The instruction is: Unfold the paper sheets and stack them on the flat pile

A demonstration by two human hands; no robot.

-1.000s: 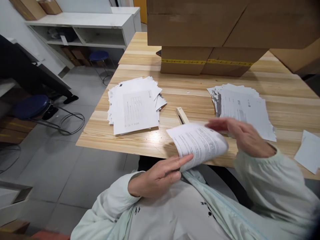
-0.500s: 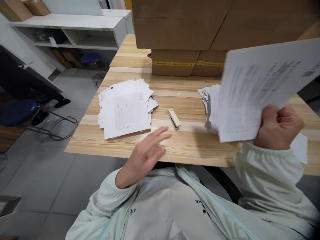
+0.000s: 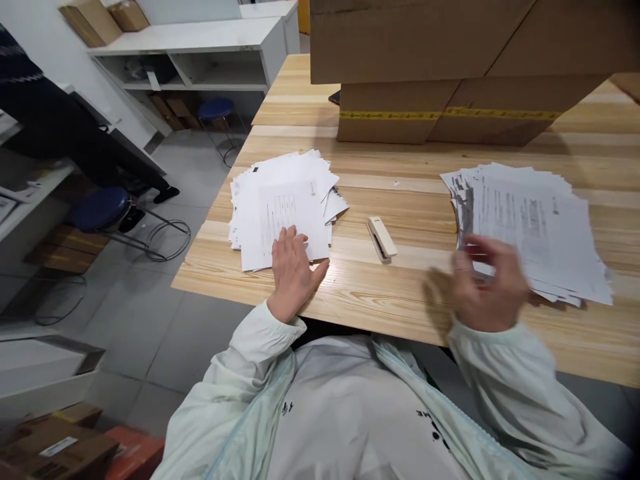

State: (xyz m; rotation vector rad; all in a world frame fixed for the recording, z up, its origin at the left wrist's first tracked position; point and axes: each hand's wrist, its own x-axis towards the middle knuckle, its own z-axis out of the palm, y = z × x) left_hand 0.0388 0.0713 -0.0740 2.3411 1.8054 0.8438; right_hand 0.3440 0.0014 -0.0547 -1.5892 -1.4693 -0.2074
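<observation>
My left hand [image 3: 293,270] lies flat, fingers apart, on the near edge of the left pile of printed sheets [image 3: 283,203] on the wooden table [image 3: 400,293]. My right hand [image 3: 483,283] is blurred with motion at the near left corner of the right pile of printed sheets [image 3: 535,227]; its fingers are spread and I see nothing held in it. A beige stapler [image 3: 381,237] lies on the table between the two piles, apart from both hands.
Big cardboard boxes [image 3: 440,80] stand stacked at the back of the table. Left of the table are blue stools [image 3: 100,208], floor cables, a white shelf unit [image 3: 200,47] and a person's dark-clothed legs [image 3: 75,143]. More boxes sit at bottom left.
My right hand lifted a set of sheets off my lap, swung it up and right, and it now lies on the right pile. My left hand moved forward onto the left pile.
</observation>
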